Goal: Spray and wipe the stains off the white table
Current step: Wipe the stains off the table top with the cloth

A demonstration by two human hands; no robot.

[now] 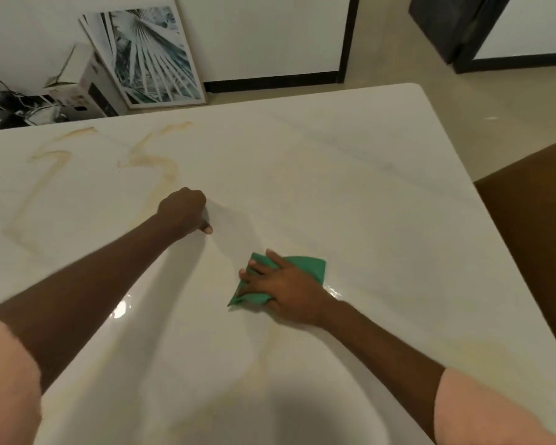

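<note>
The white table (350,175) fills most of the head view. Brown zigzag stains (156,157) run across its far left part, and fainter yellowish smears (257,370) lie nearer to me. A green cloth (302,268) lies flat on the table right of centre. My right hand (283,287) presses down on it with fingers spread and the thumb curled at the cloth's near edge. My left hand (185,213) is a closed fist resting on the table just below the stains, with nothing visible in it. No spray bottle is in view.
A brown chair (533,226) stands against the table's right edge. On the floor beyond the far edge, framed palm prints (148,56) lean on the wall beside a cardboard box (84,88) and tangled cables (10,104). Wet glare (121,308) shows near my left forearm.
</note>
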